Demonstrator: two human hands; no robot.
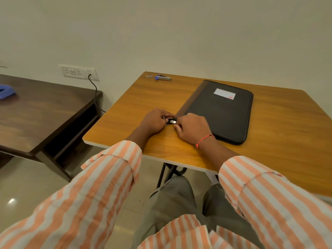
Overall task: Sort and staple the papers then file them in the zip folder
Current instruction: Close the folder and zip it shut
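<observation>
Two hands pinching the rounded near corner of the black padded zip folder (221,112), left hand (154,121) and right hand (193,129) either side of its metal zipper pull (172,121), on a glossy wood counter (125,123).

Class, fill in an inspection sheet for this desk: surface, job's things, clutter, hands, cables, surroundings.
Surface: wooden table, orange-brown grain.
Job's things: black zip folder lying flat, white label up; stapler near the far left corner; papers: nothing seen.
Clutter: small object beside the stapler, too small to identify.
Hands: left hand and right hand curled at the folder's near corner, around the zip pull.
Cables: black cable from the wall socket, dropping between the two tables.
Surroundings: plain wall, tiled floor; blue object on the dark side table.
</observation>
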